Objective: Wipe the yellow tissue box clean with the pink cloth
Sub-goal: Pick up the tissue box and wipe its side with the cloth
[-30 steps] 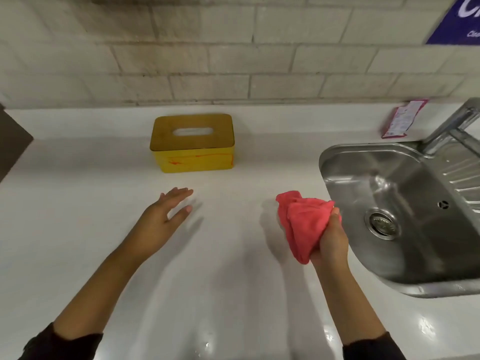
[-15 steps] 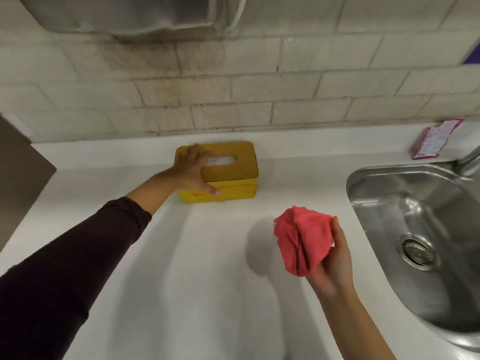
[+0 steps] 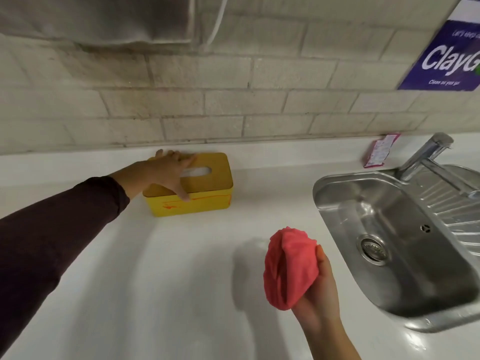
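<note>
The yellow tissue box [image 3: 207, 203] stands on the white counter near the back wall, with a brownish lid, a slot on top and red marks across its front face. My left hand [image 3: 166, 172] lies over the box's left half, fingers across the lid and thumb down on the front face, gripping it. My right hand [image 3: 318, 294] is raised above the counter, well in front and to the right of the box, holding the bunched pink cloth [image 3: 285, 268]. The cloth is not touching the box.
A steel sink [image 3: 389, 229] with a drain and a tap [image 3: 426, 154] takes up the right side. A small pink packet [image 3: 379, 150] leans against the wall ledge. A tiled wall rises behind, with a blue sign [image 3: 449, 53] at the upper right.
My left hand reached from the open counter to the tissue box and settled over its lid. My right hand kept the cloth, turning it slightly upward. The view shifted closer.
</note>
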`<state>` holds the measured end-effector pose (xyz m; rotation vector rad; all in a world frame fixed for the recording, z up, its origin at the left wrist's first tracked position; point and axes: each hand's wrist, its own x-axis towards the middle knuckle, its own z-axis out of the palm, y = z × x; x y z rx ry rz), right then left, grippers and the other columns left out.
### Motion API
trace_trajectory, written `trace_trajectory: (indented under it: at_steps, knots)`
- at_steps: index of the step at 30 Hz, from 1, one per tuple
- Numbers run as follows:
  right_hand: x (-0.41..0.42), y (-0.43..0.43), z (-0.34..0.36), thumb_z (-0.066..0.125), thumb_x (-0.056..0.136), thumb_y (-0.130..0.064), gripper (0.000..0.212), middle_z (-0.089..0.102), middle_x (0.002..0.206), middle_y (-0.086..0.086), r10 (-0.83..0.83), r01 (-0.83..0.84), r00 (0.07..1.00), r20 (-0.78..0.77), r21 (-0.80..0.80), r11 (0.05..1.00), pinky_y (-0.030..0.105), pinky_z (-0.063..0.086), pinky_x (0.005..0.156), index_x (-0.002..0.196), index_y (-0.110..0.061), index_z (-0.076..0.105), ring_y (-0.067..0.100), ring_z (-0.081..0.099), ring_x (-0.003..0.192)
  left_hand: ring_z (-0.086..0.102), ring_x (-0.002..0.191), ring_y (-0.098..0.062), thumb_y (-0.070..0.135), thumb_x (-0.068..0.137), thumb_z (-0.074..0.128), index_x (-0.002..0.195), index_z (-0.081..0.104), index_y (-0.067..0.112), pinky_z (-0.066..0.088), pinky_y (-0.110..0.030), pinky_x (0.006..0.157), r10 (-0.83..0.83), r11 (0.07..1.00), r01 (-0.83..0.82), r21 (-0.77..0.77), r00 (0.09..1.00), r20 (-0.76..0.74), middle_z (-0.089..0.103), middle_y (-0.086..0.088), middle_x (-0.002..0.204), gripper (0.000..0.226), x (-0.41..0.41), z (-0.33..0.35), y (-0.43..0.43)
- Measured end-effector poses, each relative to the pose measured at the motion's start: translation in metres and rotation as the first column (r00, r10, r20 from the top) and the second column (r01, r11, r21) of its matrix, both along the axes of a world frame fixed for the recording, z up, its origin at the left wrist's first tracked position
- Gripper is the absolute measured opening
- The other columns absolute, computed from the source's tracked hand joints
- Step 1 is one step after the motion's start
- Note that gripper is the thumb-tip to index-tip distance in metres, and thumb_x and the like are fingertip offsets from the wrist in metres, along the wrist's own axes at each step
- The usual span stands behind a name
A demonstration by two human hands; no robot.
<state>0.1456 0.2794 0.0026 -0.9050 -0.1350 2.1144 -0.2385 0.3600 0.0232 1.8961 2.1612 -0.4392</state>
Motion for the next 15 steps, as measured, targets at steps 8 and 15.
trace_trajectory:
  at_steps: [8, 15]
  knots:
    - [0.020, -0.035, 0.005, 0.037, 0.096, -0.044, 0.049, 0.050, 0.141, 0.001, -0.167, 0.161, 0.985, 0.046, 0.107, 0.981, 0.043, 0.030, 0.110, 0.138, -0.021, 0.043, 0.019, 0.046, 0.129, 0.034, 0.133, -0.033, 0.086, 0.041, 0.057, 0.140, -0.004, 0.050, 0.025, -0.044, 0.105, 0.128, 0.988, -0.146, 0.048, 0.955, 0.266, 0.035, -0.011, 0.145, 0.121, 0.032, 0.016, -0.056]
    - [0.037, -0.063, -0.006, 0.040, 0.096, -0.045, 0.026, 0.074, 0.079, -0.014, -0.279, 0.197, 0.907, 0.315, 0.267, 0.943, 0.029, 0.049, 0.070, 0.091, -0.034, 0.063, -0.003, 0.069, 0.071, 0.033, 0.137, -0.013, 0.067, 0.059, 0.064, 0.144, 0.018, 0.042, 0.030, -0.033, 0.113, 0.177, 0.984, -0.079, -0.160, 0.536, 0.825, 0.028, 0.013, 0.152, 0.100, 0.110, 0.026, -0.133]
